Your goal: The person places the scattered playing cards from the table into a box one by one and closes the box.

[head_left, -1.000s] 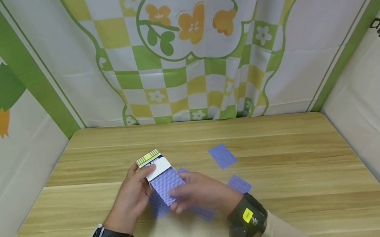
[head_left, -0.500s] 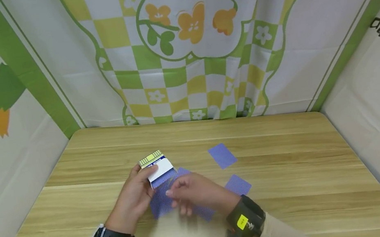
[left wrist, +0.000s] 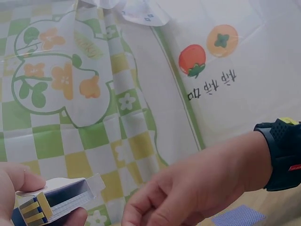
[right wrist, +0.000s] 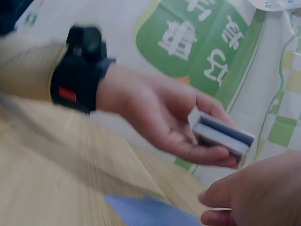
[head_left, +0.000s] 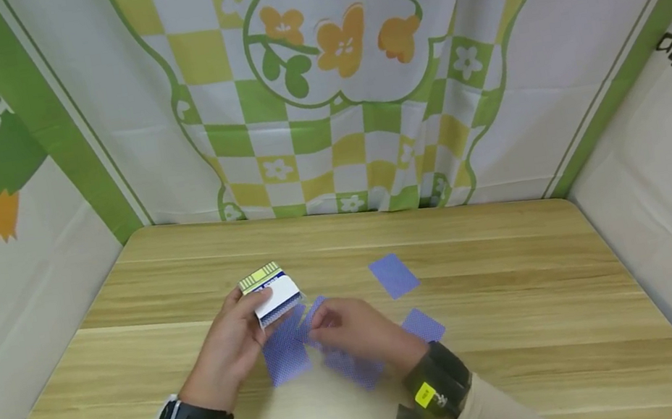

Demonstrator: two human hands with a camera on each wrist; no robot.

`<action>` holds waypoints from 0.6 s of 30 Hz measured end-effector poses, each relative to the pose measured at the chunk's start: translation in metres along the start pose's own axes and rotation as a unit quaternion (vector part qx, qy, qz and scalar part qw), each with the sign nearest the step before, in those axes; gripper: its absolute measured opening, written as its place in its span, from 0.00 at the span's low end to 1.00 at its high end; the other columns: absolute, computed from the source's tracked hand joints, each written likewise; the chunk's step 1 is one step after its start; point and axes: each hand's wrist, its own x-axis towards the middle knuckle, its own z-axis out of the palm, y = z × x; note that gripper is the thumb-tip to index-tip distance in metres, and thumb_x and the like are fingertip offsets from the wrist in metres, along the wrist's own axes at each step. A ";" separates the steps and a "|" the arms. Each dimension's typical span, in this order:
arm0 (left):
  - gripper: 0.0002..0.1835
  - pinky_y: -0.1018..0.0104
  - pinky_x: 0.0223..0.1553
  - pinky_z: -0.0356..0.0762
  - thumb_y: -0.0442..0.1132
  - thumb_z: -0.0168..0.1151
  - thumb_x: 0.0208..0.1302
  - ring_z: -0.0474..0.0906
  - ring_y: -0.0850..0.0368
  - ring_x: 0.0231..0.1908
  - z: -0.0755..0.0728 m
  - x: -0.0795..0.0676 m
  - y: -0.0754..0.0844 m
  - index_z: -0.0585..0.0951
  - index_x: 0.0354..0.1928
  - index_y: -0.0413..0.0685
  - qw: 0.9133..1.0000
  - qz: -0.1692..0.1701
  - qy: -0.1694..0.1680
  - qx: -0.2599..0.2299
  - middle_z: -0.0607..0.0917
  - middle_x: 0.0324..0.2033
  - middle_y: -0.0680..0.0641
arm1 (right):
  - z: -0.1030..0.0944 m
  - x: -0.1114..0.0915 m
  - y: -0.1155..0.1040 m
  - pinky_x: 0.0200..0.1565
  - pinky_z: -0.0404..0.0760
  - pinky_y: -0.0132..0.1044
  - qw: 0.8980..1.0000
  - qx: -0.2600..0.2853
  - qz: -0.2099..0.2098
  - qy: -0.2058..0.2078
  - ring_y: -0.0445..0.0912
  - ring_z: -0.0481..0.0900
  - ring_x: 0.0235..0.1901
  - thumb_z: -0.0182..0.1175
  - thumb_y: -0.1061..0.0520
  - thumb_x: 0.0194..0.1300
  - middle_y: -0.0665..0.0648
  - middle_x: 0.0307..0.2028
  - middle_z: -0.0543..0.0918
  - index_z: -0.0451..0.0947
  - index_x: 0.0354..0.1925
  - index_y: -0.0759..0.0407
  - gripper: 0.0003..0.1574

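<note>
My left hand (head_left: 231,336) grips a small playing-card box (head_left: 277,298), white and blue with a yellow-striped end, thumb on its white face. The box's open mouth points toward my right hand (head_left: 355,331); a stack of cards (left wrist: 73,205) shows inside in the left wrist view. My right hand hovers just right of the box with loosely bent fingers. In the right wrist view its thumb and finger stand apart, nothing between them. Under and beside the hands lie blue-patterned cards, face down: one left card (head_left: 287,356), one partly covered card (head_left: 358,369).
Two more cards lie to the right, a far card (head_left: 394,276) and a nearer card (head_left: 423,325) partly behind the right wrist. The wooden table (head_left: 504,271) meets a patterned curtain (head_left: 341,157) at its back edge. Black camera straps (head_left: 439,383) circle both wrists.
The cards sticking out of the box have slid inside, leaving only a thin strip at the mouth. My right hand has let go of them and drawn back slightly right.
</note>
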 end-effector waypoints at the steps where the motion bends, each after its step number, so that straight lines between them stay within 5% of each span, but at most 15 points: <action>1: 0.30 0.66 0.55 0.82 0.32 0.51 0.76 0.82 0.59 0.50 0.000 0.000 0.001 0.52 0.73 0.48 1.000 0.001 -0.001 0.001 0.76 0.55 0.46 | -0.001 0.001 0.002 0.33 0.81 0.37 1.000 -0.015 -0.004 0.003 0.41 0.80 0.36 0.66 0.47 0.67 0.45 0.38 0.84 0.81 0.44 0.46 0.09; 9: 0.30 0.64 0.54 0.83 0.31 0.51 0.75 0.82 0.58 0.51 -0.002 -0.001 0.002 0.53 0.73 0.46 1.000 0.006 -0.007 0.006 0.75 0.56 0.45 | -0.008 0.008 0.015 0.54 0.80 0.38 0.986 -0.146 -0.077 0.003 0.42 0.80 0.53 0.68 0.53 0.66 0.48 0.53 0.83 0.80 0.56 0.51 0.20; 14: 0.27 0.63 0.53 0.84 0.30 0.51 0.74 0.83 0.58 0.49 -0.001 0.000 0.001 0.55 0.70 0.48 1.000 0.003 -0.001 0.000 0.78 0.53 0.46 | -0.015 0.011 0.020 0.66 0.74 0.39 0.961 -0.239 -0.141 -0.024 0.44 0.75 0.63 0.67 0.58 0.65 0.50 0.61 0.80 0.77 0.62 0.54 0.27; 18: 0.26 0.63 0.54 0.83 0.30 0.51 0.74 0.83 0.58 0.49 -0.001 0.000 0.001 0.56 0.68 0.51 1.000 0.004 0.005 -0.005 0.78 0.53 0.47 | -0.019 0.017 0.017 0.61 0.76 0.36 0.942 -0.290 -0.160 -0.050 0.41 0.75 0.61 0.71 0.53 0.61 0.47 0.61 0.79 0.75 0.65 0.50 0.34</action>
